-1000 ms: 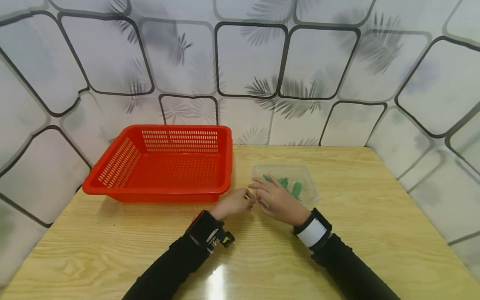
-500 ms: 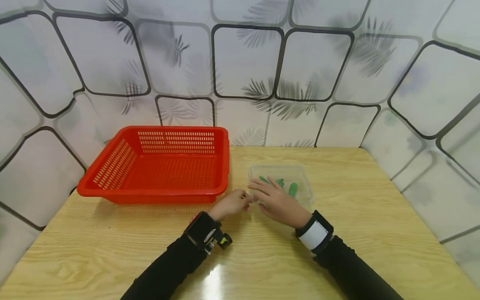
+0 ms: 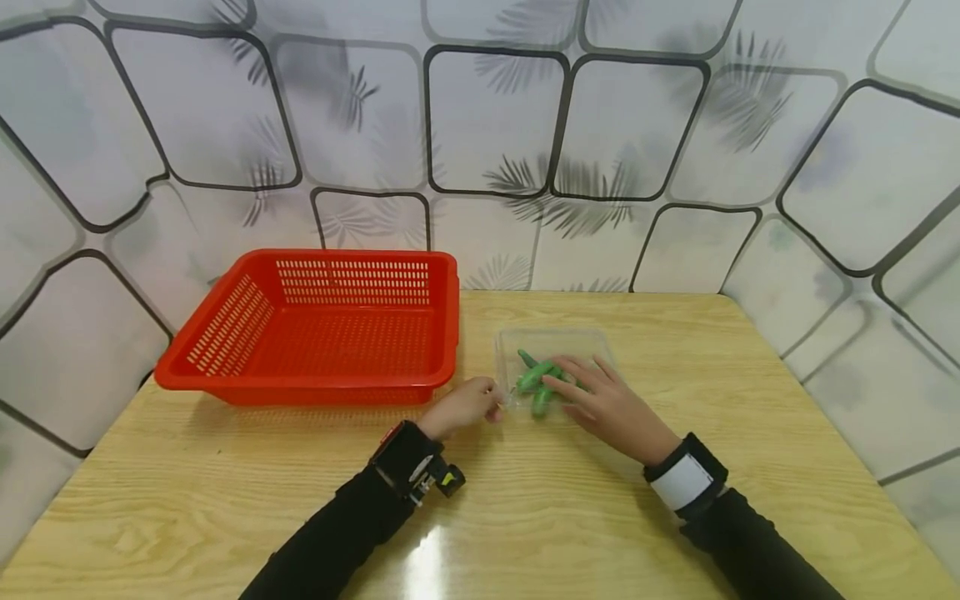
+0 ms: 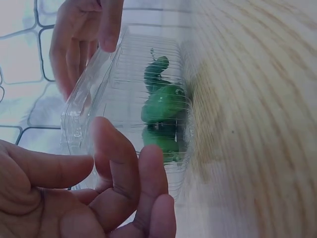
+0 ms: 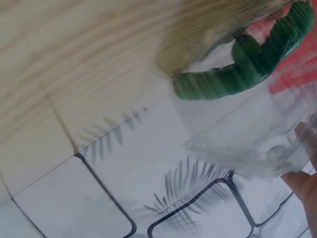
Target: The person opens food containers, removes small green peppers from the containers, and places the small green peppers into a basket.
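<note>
A clear plastic box with several green peppers in it rests on the table. My left hand is at its front left corner, fingers curled. In the left wrist view the thumb and index finger of that left hand come together at the box's rim. My right hand lies over the right part of the box, fingers spread and fairly straight, hiding some peppers. In the right wrist view, parts of this hand touch the box edge, with a curved green pepper visible through the plastic.
A large red slotted basket stands left of the box, just behind my left hand. The wooden table meets a patterned wall at the back and sides.
My right hand has moved from the front left corner rightward over the box, and its fingers are more spread. More peppers show now. My left hand has stayed at the corner.
</note>
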`<action>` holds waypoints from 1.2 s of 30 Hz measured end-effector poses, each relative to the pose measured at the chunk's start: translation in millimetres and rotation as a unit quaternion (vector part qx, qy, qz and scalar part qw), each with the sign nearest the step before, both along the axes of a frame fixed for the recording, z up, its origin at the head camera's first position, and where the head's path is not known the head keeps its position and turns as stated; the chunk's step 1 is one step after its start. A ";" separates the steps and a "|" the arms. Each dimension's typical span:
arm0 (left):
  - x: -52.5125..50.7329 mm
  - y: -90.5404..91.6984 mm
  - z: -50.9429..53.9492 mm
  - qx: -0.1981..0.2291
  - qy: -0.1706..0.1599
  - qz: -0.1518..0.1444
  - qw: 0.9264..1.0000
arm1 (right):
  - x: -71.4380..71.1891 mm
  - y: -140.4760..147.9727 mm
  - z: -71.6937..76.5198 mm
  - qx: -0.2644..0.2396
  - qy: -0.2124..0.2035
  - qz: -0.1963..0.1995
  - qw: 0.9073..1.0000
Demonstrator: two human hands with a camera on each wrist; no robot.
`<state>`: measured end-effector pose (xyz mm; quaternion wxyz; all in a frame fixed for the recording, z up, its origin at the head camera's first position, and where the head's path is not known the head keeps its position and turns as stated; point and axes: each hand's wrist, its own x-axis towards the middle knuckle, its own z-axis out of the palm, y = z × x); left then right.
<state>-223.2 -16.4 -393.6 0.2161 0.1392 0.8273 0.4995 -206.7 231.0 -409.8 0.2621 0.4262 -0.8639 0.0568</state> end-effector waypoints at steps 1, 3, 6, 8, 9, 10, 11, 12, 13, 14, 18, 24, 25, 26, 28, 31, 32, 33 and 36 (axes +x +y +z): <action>0.2 0.2 0.1 0.001 0.000 0.001 1.000 | 0.1 2.5 -0.3 -0.002 0.001 -0.002 1.000; 0.4 0.6 0.3 0.002 -0.001 0.003 1.000 | 0.0 7.0 -0.6 -0.006 0.000 -0.005 1.000; 0.9 0.9 0.4 0.004 -0.003 0.004 1.000 | 0.1 13.1 0.0 -0.013 -0.003 -0.009 1.000; 1.0 0.9 0.2 0.005 -0.004 0.004 1.000 | -0.2 17.0 0.6 -0.019 -0.006 -0.013 1.000; 0.9 0.9 0.0 0.005 -0.004 0.004 1.000 | -0.4 18.9 0.9 -0.022 -0.007 -0.015 1.000; 0.9 0.9 -0.2 0.005 -0.005 0.003 1.000 | -0.7 20.8 1.1 -0.026 -0.007 -0.017 0.999; 0.9 0.9 -0.2 0.003 -0.003 0.003 1.000 | -0.8 22.8 1.3 -0.028 -0.007 -0.019 0.999; 0.9 0.9 -0.1 0.003 -0.003 0.002 1.000 | -1.0 24.7 1.2 -0.029 -0.006 -0.022 0.999; 0.9 0.9 -0.2 0.002 -0.003 0.001 1.000 | -1.3 26.4 1.0 -0.033 -0.006 -0.023 0.999; 1.0 0.8 0.1 0.002 -0.004 0.000 1.000 | -1.7 27.8 0.8 -0.036 -0.005 -0.024 0.999; 1.1 0.5 0.3 0.003 -0.005 -0.003 1.000 | -2.8 31.8 -0.8 -0.044 0.006 -0.029 0.999; 0.2 0.9 -1.4 0.006 0.002 0.003 1.000 | 1.4 33.0 -1.5 -0.051 0.004 -0.060 0.997; 0.2 1.1 -1.6 0.006 0.003 0.004 1.000 | 2.9 33.1 -1.7 -0.052 0.002 -0.075 0.996; 0.1 1.2 -2.0 0.006 0.003 0.004 1.000 | 4.5 33.1 -1.9 -0.052 -0.001 -0.094 0.994; 0.5 1.2 -1.8 0.007 0.001 0.006 1.000 | 6.9 32.6 -2.4 -0.053 -0.006 -0.133 0.990; 1.0 0.8 -1.5 0.003 0.001 0.004 1.000 | 9.4 32.8 -2.8 -0.053 -0.027 -0.174 0.983; 0.9 0.6 -1.5 0.002 0.001 0.004 1.000 | 10.0 32.9 -3.2 -0.053 -0.039 -0.181 0.981; 0.7 0.6 -1.7 -0.001 0.002 0.004 1.000 | 10.6 32.9 -3.7 -0.054 -0.048 -0.184 0.980; -0.4 0.9 -2.6 -0.008 0.003 0.004 1.000 | 11.9 33.3 -5.3 -0.062 -0.074 -0.176 0.980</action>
